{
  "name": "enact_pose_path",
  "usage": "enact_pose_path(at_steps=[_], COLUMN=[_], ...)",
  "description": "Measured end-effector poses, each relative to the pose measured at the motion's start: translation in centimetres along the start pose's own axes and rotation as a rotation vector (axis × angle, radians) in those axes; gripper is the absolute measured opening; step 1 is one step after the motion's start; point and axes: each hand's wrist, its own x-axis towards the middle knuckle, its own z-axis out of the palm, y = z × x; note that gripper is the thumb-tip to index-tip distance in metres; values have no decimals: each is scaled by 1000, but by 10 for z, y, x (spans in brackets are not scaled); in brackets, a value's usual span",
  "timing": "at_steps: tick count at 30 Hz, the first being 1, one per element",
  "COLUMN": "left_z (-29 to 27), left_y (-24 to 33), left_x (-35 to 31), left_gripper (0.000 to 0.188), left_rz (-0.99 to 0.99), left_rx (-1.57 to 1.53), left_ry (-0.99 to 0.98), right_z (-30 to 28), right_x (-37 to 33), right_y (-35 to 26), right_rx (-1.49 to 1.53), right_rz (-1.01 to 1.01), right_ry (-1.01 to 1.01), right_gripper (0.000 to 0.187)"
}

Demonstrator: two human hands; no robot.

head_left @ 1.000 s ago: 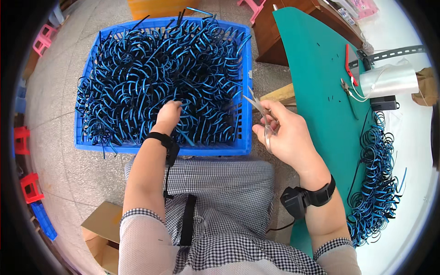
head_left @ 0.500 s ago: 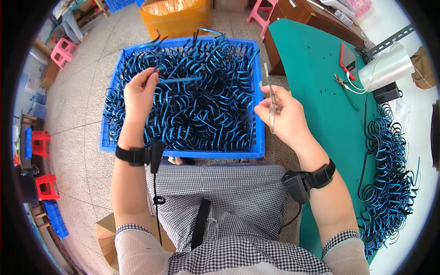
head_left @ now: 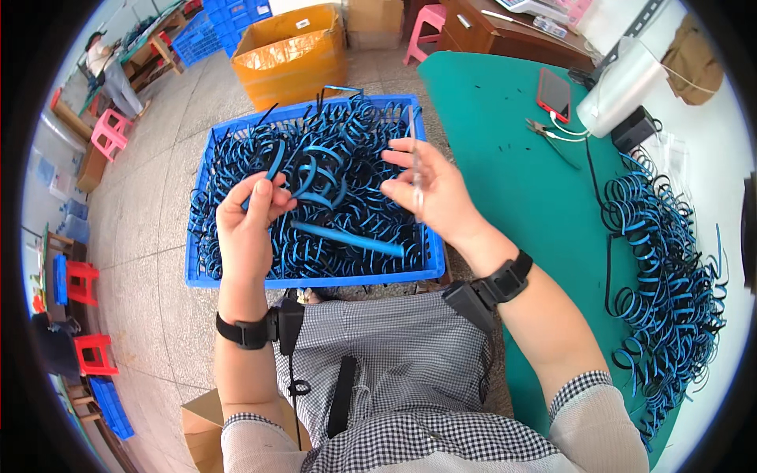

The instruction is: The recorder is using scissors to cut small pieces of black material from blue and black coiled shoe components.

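My left hand (head_left: 251, 221) is closed in a pinch over the left part of a blue plastic crate (head_left: 363, 278). From its fingertips a curled blue-and-black strip (head_left: 321, 203) loops out to the right. A straight, flat blue length (head_left: 347, 239) starts beside those fingers and slants over the pile; whether it belongs to the held strip I cannot tell. My right hand (head_left: 441, 193), above the crate's right side, grips a slim tool (head_left: 415, 146) with a pale blade pointing away and a clear handle, blurred by motion. Beneath both hands lies a dense heap of curled strips (head_left: 236, 150).
A green-topped table (head_left: 520, 205) on my right bears pliers (head_left: 564, 150), a red-edged phone (head_left: 554, 93), a pale roll (head_left: 621, 88) and another heap of curled strips (head_left: 666, 276). An orange-taped box (head_left: 292, 55) stands beyond the crate. Far left, a person (head_left: 110, 71) stands near a pink stool (head_left: 111, 132).
My left hand has come nearer and a little right, drawing the curled strip up from the heap. The right hand with its tool has moved left, in over the crate. The view has shifted.
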Motion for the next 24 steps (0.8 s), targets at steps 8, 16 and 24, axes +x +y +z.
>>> enact_pose_path(at_steps=[8,16,24], left_z=[35,38,59], left_y=[6,-11,-3], left_x=[-20,-23,-41], left_gripper=[21,28,25], left_rz=[80,-58,80], left_rx=[-313,-86,255], left_ry=[-112,-61,-62], right_z=[9,9,0], right_x=[-10,-11,-12], right_y=[-15,-33,-44], right_rx=[86,88,176], right_rz=[-39,-86,-22], right_ry=[-169,97,104], right_gripper=[47,31,32])
